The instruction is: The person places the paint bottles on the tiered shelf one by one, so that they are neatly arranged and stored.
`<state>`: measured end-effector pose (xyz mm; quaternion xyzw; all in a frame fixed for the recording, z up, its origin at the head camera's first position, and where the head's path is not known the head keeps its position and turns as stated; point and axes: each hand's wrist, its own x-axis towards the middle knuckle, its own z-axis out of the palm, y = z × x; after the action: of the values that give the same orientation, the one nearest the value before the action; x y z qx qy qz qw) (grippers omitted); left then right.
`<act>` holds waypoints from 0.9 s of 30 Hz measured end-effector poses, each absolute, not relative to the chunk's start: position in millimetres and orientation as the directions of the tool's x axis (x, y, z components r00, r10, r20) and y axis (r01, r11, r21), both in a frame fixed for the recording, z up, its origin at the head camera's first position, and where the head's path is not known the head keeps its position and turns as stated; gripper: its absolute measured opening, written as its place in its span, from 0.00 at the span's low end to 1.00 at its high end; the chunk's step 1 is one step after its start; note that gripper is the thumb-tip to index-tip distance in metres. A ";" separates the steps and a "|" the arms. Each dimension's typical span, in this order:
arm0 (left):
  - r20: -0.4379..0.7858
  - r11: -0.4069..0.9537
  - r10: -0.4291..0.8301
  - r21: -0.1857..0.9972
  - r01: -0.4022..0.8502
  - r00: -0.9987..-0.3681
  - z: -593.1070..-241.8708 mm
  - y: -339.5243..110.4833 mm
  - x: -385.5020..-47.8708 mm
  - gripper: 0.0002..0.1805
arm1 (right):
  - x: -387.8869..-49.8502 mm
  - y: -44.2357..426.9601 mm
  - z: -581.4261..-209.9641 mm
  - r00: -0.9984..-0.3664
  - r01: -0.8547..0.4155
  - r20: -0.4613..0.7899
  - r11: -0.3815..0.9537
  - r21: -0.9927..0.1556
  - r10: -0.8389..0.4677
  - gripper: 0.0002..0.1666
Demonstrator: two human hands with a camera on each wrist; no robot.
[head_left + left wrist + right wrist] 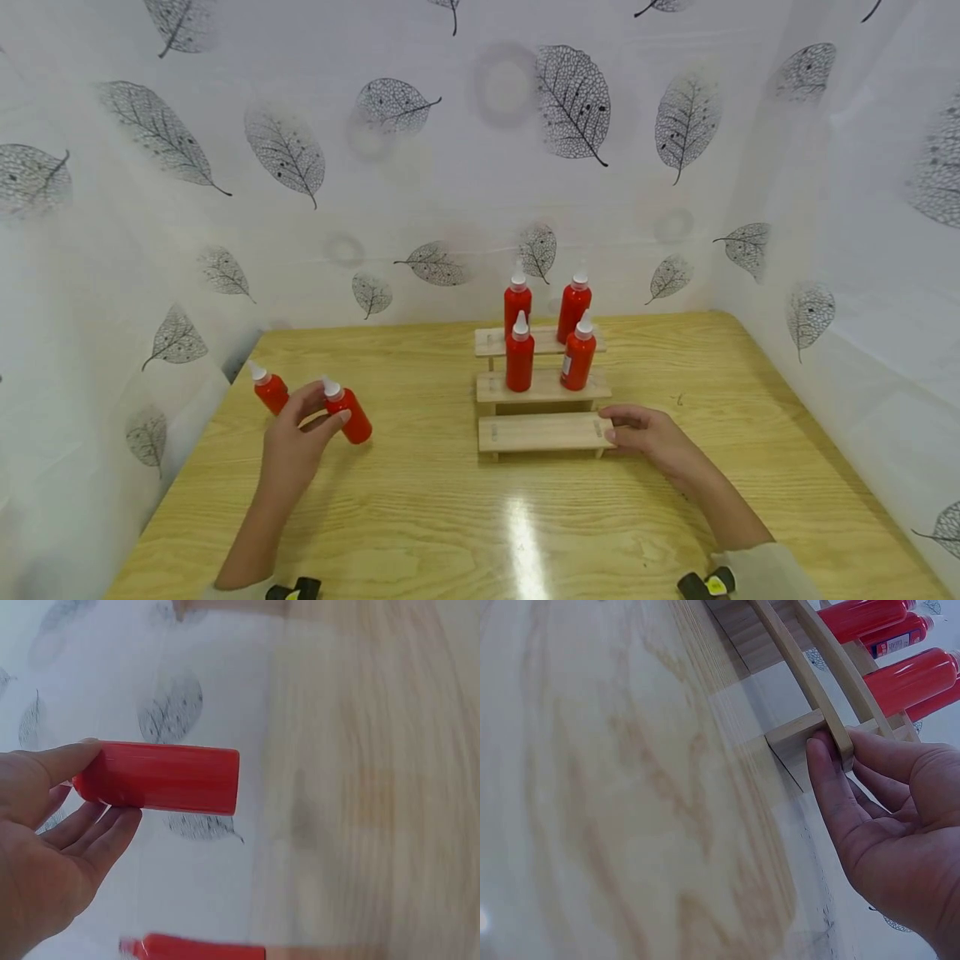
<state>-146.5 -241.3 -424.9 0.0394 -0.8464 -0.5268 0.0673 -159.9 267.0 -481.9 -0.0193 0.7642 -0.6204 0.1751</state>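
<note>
My left hand (295,446) grips a red squeeze bottle (354,421) with a white nozzle cap near its top. In the left wrist view the bottle (169,778) hangs clear of the table, thumb on one side and fingers on the other. Another red bottle (271,390) stands just behind that hand. With thumb and fingers, my right hand (660,440) pinches the right end of the lowest step of a wooden three-tier rack (543,431); the right wrist view shows the board's end (840,746) between them. Several red bottles (519,362) stand on the rack's middle and top steps.
The wood-grain table (420,517) lies under everything. White curtains (450,192) printed with grey leaves surround it at the back and both sides. The rack stands right of the table's middle, and the lowest step bears no bottle.
</note>
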 end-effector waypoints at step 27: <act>0.259 0.247 0.324 0.905 0.346 -0.910 -416.6 -72.7 -164.1 0.27 | -159.3 267.0 -478.8 -0.937 0.175 -0.229 0.214 -0.961 -0.265 0.34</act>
<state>-164.1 -72.7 -416.6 -0.2120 -0.7894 -0.5760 0.0095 -159.3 267.0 -478.8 -0.0297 0.7592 -0.6261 0.1754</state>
